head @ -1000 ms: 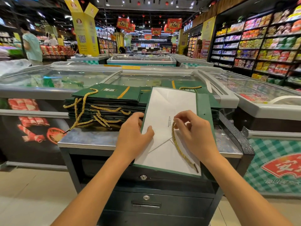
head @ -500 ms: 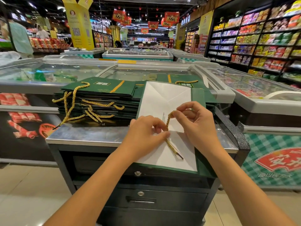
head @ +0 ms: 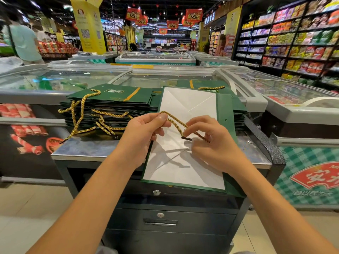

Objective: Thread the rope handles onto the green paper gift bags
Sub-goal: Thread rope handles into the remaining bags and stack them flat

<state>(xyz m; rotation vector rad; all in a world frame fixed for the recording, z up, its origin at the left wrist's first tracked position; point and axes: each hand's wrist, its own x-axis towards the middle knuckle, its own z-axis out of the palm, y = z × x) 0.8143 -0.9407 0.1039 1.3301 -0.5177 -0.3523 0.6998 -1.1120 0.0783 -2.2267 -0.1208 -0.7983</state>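
Now left hand, right hand each pinch twisted gold rope — dark tip — over flat green paper bag.

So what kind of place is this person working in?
A supermarket, most likely: shelves of packaged snacks on the right, glass-topped chest freezers ahead, and red promotional banners hanging overhead.

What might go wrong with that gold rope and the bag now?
1. Both the left hand and the right hand hold the rope, and neither seems to press on the bag. Its near end hangs over the cabinet edge, so it might slide off.
2. The rope loops between the hands; it may twist or slip before its dark tip gets threaded.
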